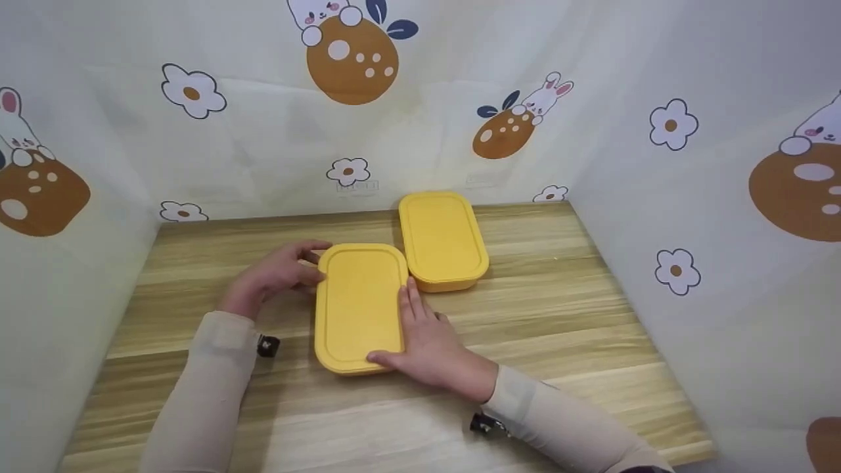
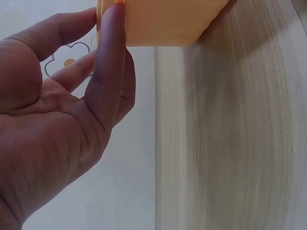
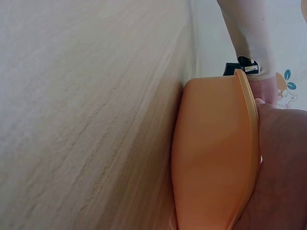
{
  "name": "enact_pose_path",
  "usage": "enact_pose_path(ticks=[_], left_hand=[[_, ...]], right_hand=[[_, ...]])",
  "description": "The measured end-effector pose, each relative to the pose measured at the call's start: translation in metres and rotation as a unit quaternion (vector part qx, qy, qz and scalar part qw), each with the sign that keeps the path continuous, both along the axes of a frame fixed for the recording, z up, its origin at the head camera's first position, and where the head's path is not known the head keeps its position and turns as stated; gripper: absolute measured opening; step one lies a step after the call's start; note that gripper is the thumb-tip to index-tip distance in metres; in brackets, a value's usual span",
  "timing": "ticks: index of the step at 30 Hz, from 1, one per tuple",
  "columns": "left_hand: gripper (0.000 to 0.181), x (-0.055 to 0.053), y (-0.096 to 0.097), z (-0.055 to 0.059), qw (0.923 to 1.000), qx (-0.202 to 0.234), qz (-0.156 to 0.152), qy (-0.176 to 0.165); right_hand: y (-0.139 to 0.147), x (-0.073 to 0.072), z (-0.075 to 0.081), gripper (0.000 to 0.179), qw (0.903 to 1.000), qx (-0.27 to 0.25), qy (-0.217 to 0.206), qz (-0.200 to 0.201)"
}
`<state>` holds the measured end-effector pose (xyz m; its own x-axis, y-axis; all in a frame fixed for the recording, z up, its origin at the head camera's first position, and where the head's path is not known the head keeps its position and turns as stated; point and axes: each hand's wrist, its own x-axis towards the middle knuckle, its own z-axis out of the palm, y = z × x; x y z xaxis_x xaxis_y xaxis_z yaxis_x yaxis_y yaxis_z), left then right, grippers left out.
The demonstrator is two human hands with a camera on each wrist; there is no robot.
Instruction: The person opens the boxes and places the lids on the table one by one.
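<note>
A yellow lidded food container (image 1: 363,309) lies on the wooden table, its rounded lid facing up. My left hand (image 1: 282,272) is at the container's far left corner, fingers bent and fingertips at the lid's rim; the left wrist view shows the fingers (image 2: 111,62) against the rim. Across from it, my right hand (image 1: 437,348) grips the near right corner, thumb over the near edge of the lid and fingers along the right side. In the right wrist view the container's orange-looking side wall (image 3: 211,148) stands close to the tabletop.
A second, similar yellow container (image 1: 443,236) with a lid stands just behind and to the right, close to the first one's far right corner. Pale cloth walls (image 1: 263,151) printed with rabbits and flowers enclose the wooden table (image 1: 552,328) at the back and sides.
</note>
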<state>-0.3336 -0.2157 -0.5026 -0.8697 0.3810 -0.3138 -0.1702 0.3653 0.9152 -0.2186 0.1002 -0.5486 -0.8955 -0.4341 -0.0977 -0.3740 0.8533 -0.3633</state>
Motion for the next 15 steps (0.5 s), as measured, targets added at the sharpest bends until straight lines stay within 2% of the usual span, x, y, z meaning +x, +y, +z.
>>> enact_pose_path(ticks=[6,10,15], left_hand=[[0.078,0.0002,0.0008,-0.0022,0.9997,0.025,0.003,0.009],[0.078,-0.0001,0.0005,-0.0030,0.9995,0.026,0.002,0.020],[0.077,0.0011,-0.0010,-0.0052,0.9990,0.043,0.008,0.015]], right_hand=[[0.0004,-0.0003,0.0010,0.139,1.0000,-0.001,0.000,0.002],[0.0009,-0.0005,0.0006,0.138,1.0000,-0.002,0.004,0.005],[0.0011,0.0001,-0.0006,0.138,0.9999,-0.008,0.008,0.005]])
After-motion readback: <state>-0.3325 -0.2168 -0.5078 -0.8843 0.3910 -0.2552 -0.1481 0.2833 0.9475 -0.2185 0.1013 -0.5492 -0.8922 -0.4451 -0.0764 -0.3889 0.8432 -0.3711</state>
